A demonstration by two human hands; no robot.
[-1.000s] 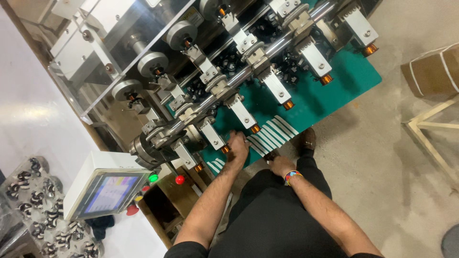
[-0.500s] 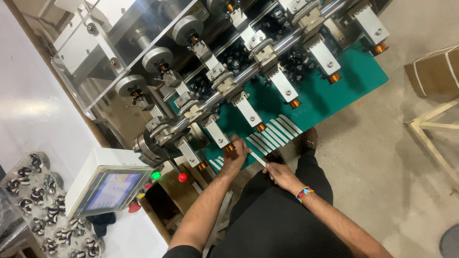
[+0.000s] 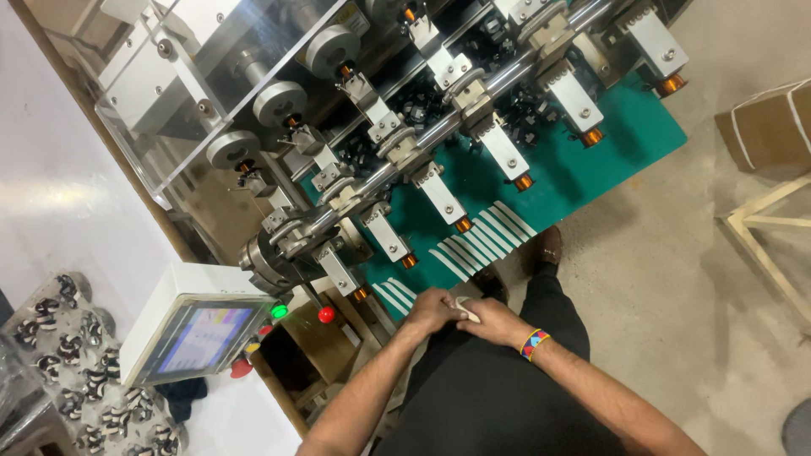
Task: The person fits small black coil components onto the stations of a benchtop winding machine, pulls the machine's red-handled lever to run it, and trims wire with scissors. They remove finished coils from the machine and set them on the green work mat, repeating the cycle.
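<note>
My left hand [image 3: 431, 309] and my right hand [image 3: 496, 322] meet just above my lap, below the near edge of the green board [image 3: 625, 143]. Between their fingers is a small white strip [image 3: 467, 312], pinched by both hands. A row of similar white strips [image 3: 483, 236] is stuck along the board's near edge, just beyond my hands. Above them, several spindle heads carry small copper coils [image 3: 464, 225] on a long winding machine [image 3: 397, 152]. A coloured band [image 3: 533, 344] is on my right wrist.
A control box with a lit screen [image 3: 203, 338] and green and red buttons [image 3: 325, 314] stands left of my hands. A tray of dark wound parts [image 3: 76, 371] lies at far left. A wrapped carton [image 3: 764, 127] and a wooden frame [image 3: 760, 219] are on the concrete floor at right.
My hands have drawn back from the strips at the board's edge toward my lap and come together, with one white strip now between them. The view has shifted closer to the machine.
</note>
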